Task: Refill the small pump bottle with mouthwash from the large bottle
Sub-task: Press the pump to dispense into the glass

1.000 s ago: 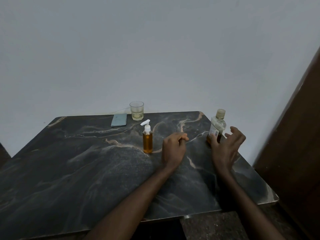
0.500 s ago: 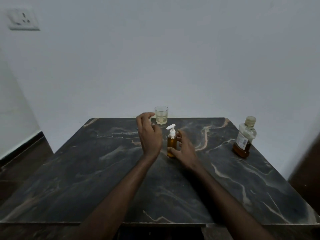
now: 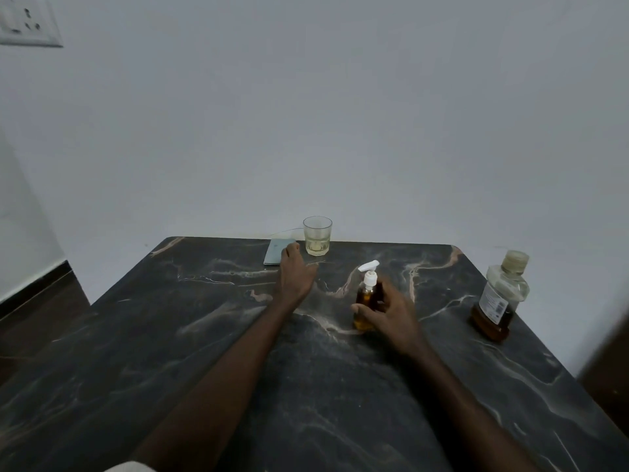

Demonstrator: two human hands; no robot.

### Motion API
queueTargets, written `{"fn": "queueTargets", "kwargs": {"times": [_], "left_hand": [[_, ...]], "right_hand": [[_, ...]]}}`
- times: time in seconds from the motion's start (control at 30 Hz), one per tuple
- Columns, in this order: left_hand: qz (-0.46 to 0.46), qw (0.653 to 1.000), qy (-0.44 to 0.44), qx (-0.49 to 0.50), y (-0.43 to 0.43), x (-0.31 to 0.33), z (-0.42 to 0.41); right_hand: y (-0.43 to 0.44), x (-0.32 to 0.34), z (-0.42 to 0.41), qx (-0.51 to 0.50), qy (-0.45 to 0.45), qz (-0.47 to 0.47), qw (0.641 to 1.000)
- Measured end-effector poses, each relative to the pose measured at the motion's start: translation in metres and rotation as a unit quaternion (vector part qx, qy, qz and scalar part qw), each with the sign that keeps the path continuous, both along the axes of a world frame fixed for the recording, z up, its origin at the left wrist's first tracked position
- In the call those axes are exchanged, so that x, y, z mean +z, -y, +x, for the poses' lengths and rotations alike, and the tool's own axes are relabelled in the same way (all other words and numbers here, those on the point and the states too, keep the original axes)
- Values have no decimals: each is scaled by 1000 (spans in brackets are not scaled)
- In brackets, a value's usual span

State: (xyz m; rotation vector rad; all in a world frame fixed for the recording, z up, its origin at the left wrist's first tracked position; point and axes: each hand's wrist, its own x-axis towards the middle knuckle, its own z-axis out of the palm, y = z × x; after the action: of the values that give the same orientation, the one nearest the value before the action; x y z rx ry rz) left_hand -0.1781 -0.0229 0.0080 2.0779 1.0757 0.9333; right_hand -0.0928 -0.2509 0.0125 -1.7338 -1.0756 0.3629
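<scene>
Two bare hands over a dark marble-patterned table (image 3: 170, 335), with two bottles standing on it.

Right hand (image 3: 391, 315) wraps the small pump bottle (image 3: 366, 301), an upright clear cylinder of amber liquid with a white pump head, near the table's middle. Left hand (image 3: 294, 274) lies flat and relaxed, holding nothing, its fingertips at a pale blue-grey phone (image 3: 274, 252) beside a faceted drinking glass (image 3: 317, 236) of pale liquid. Well apart, by the right edge, stands the large bottle (image 3: 498, 298): clear, round-shouldered, capped, labelled, with brown mouthwash only at its base.
</scene>
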Motion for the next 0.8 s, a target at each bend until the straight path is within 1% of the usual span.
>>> {"fn": "queueTargets", "kwargs": {"times": [0.07, 0.13, 0.23, 0.37, 0.53, 0.67, 0.8], "left_hand": [[-20, 1000, 7, 3, -7, -1, 19], [-38, 999, 19, 17, -16, 0, 38], [-68, 995, 65, 45, -28, 3, 62], [-104, 987, 108, 61, -45, 7, 89], [-93, 984, 122, 90, -56, 8, 105], [-66, 992, 75, 74, -62, 7, 93], [-41, 998, 24, 29, -52, 7, 63]], "right_hand": [[2, -2, -1, 15, -19, 2, 1000], [1, 0, 0, 27, -19, 26, 999], [-1, 4, 5, 25, 11, 54, 998], [-3, -1, 9, 38, 38, 46, 998], [-7, -5, 14, 42, 62, 54, 996], [-9, -7, 15, 30, 72, 46, 996], [-8, -5, 12, 22, 60, 44, 997]]}}
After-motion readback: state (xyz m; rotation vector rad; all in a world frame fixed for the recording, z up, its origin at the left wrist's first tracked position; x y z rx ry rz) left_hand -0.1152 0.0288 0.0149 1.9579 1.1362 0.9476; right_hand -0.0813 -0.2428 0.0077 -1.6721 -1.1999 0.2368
